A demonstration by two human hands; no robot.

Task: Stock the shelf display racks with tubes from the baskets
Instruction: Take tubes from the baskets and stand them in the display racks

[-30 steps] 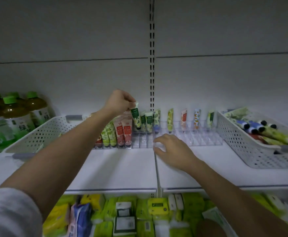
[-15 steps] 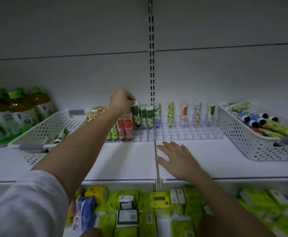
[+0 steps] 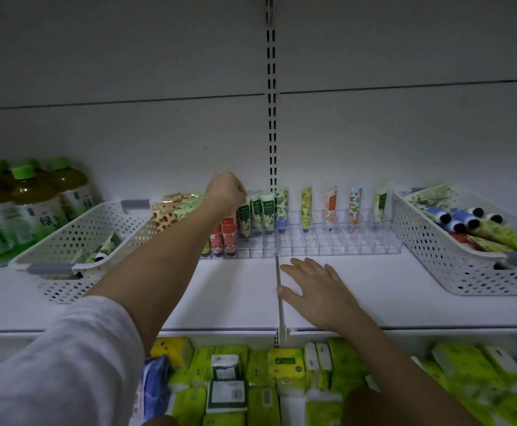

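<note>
My left hand (image 3: 225, 192) reaches to the back of the shelf, its curled fingers pinching the top of a dark green tube (image 3: 244, 221). That tube stands upright in the clear display rack (image 3: 251, 252), beside two more green tubes and behind red ones (image 3: 229, 233). The clear rack to the right (image 3: 337, 242) holds a single back row of upright tubes (image 3: 330, 207). My right hand (image 3: 318, 287) lies flat on the white shelf in front of the racks, fingers spread, holding nothing. The left basket (image 3: 66, 241) holds a few tubes (image 3: 103, 250); the right basket (image 3: 453, 259) holds several (image 3: 490, 233).
Green-capped tea bottles (image 3: 26, 204) stand at the far left of the shelf. A slotted upright (image 3: 271, 118) runs up the back wall. Below the shelf edge lie packs of green and yellow tissues (image 3: 284, 367).
My left hand brought the green tube down into the rack slot. My right hand drew back from the rack's front edge onto the bare shelf.
</note>
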